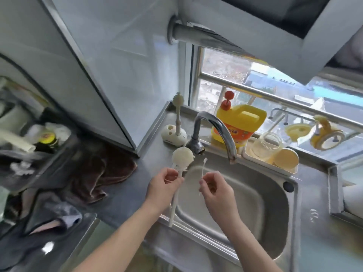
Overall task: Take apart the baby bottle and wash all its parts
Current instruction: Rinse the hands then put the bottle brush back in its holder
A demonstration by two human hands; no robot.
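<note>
- The left hand (164, 183) pinches the bottle brush (182, 157) high on its stem, thumb against curled fingers. The round head stands above the hand and the long handle hangs below, probably so any drips fall into the sink (290, 203).
- The right hand (214, 188) pinches a thin brush (203, 167) upright at its fingertips, a light hold that suits so fine a tool.
- The bottle body (267, 144) lies on its side in a tray (288, 170) beyond the right hand, with a yellow lid (285, 159) beside it. The bottle is apart, within reach.
- The tap (214, 126) ends just beyond both hands; I see no water running.
</note>
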